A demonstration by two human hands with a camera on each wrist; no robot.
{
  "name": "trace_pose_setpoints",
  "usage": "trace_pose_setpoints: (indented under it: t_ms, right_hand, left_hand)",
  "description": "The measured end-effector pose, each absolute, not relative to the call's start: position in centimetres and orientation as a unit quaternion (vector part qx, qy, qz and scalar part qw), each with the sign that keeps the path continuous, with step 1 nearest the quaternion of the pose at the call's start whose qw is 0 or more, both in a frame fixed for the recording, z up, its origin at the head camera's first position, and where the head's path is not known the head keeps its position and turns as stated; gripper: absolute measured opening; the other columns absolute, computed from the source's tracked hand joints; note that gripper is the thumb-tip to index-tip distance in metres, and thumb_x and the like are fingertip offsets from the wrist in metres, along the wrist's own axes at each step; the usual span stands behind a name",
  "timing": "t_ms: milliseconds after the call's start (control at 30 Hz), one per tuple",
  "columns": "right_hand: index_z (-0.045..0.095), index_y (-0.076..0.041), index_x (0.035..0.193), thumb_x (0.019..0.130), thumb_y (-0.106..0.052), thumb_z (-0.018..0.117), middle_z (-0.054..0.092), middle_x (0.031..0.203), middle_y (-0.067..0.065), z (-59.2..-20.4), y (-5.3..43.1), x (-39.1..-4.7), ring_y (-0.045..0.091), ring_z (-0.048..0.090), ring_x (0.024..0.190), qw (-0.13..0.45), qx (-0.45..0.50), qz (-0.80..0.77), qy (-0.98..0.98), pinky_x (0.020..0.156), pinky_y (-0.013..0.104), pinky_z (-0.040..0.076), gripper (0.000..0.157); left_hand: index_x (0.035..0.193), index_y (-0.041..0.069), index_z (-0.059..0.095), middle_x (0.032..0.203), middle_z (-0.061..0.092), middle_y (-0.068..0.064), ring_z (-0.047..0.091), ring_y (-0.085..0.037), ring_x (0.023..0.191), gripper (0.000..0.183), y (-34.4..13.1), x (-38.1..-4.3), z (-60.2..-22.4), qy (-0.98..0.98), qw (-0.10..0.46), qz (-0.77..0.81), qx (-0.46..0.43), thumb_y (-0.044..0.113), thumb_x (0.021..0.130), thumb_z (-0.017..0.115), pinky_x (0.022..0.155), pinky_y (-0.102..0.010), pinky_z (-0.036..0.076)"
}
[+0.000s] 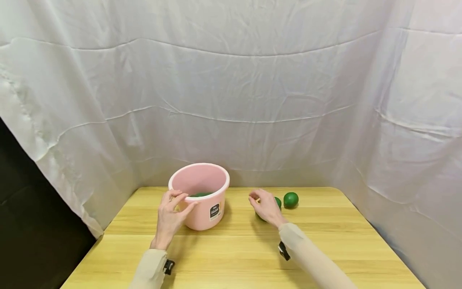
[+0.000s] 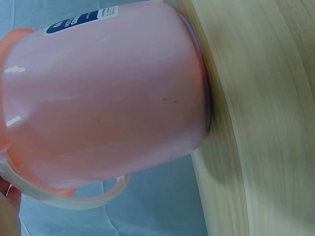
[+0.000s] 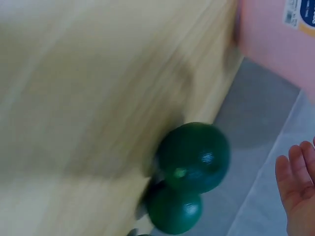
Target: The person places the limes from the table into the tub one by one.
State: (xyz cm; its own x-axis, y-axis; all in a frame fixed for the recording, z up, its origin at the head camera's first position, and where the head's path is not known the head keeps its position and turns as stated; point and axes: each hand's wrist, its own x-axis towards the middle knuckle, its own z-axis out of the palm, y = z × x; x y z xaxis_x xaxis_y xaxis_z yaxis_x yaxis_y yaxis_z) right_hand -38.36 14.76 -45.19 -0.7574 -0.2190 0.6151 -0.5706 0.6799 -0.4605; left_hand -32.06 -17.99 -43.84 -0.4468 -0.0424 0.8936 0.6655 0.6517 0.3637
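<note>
A pink bucket (image 1: 202, 216) with a pale rim stands at the left of the table, and dark green fruit (image 1: 201, 194) shows inside. My left hand (image 1: 169, 214) holds its near left rim, thumb along the outside; in the left wrist view the fingers are by the white handle (image 2: 74, 200). Right of the bucket, my right hand (image 1: 266, 206) is in the air with relaxed fingers and nothing in them. Close by lie glossy green limes: one lime (image 1: 290, 200) in plain sight, others partly hidden by this hand. The right wrist view shows a large lime (image 3: 194, 157) against another lime (image 3: 174, 209).
The wooden table (image 1: 223, 261) has a pale grain. A whitish cloth (image 1: 245, 88) hangs behind it and on the right side. Black material (image 1: 32, 224) fills the lower left. The bucket carries a dark label (image 1: 214, 210).
</note>
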Motion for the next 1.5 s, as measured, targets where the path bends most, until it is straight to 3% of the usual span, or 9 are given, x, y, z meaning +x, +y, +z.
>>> trace_pose_setpoints:
  t_ms: [267, 500, 800, 1133, 1500]
  right_hand:
    - [0.072, -0.011, 0.097, 0.091, -0.013, 0.068, 0.072, 0.093, 0.003, -46.5, 17.2, -39.1, 0.017, 0.066, 0.085, 0.239, 0.177, 0.302, -0.906, 0.074, 0.035, 0.057, 0.007]
    - [0.071, -0.007, 0.106, 0.093, -0.013, 0.063, 0.071, 0.107, 0.011, -46.5, 18.6, -39.2, 0.027, 0.067, 0.094, 0.194, 0.142, 0.278, -0.930, 0.079, 0.044, 0.057, 0.016]
    - [0.064, -0.005, 0.124, 0.088, -0.028, 0.074, 0.063, 0.125, 0.016, -47.2, 18.7, -39.0, 0.032, 0.062, 0.109, 0.111, 0.138, 0.247, -0.953, 0.089, 0.048, 0.055, 0.044]
    - [0.063, -0.009, 0.121, 0.082, -0.028, 0.080, 0.068, 0.113, 0.011, -47.3, 17.9, -38.9, 0.027, 0.064, 0.098, 0.075, 0.154, 0.222, -0.960, 0.083, 0.047, 0.055, 0.046]
    - [0.061, -0.011, 0.122, 0.077, -0.026, 0.084, 0.068, 0.111, 0.010, -47.6, 17.7, -38.5, 0.028, 0.065, 0.097, 0.072, 0.168, 0.205, -0.962, 0.080, 0.047, 0.055, 0.053]
  left_hand:
    - [0.095, 0.003, 0.074, 0.104, 0.062, -0.016, 0.055, -0.025, 0.103, 0.036, -17.9, -32.0, -43.9, -0.766, 0.486, -0.367, -0.205, 0.014, 0.065, 0.092, 0.098, -0.008, 0.038]
    - [0.093, 0.001, 0.074, 0.103, 0.062, -0.015, 0.056, -0.028, 0.102, 0.036, -18.0, -32.3, -43.9, -0.759, 0.506, -0.349, -0.213, 0.011, 0.063, 0.092, 0.098, -0.010, 0.040]
    - [0.094, 0.002, 0.074, 0.102, 0.062, -0.016, 0.056, -0.027, 0.101, 0.036, -17.9, -32.2, -43.9, -0.758, 0.505, -0.353, -0.214, 0.011, 0.064, 0.092, 0.097, -0.011, 0.041]
    - [0.094, 0.002, 0.074, 0.103, 0.063, -0.019, 0.056, -0.029, 0.102, 0.036, -18.0, -32.3, -43.7, -0.760, 0.500, -0.355, -0.216, 0.011, 0.063, 0.092, 0.100, -0.009, 0.039]
    - [0.093, 0.002, 0.074, 0.102, 0.063, -0.015, 0.056, -0.028, 0.102, 0.036, -17.9, -32.1, -43.7, -0.759, 0.499, -0.359, -0.215, 0.013, 0.064, 0.092, 0.098, -0.009, 0.040]
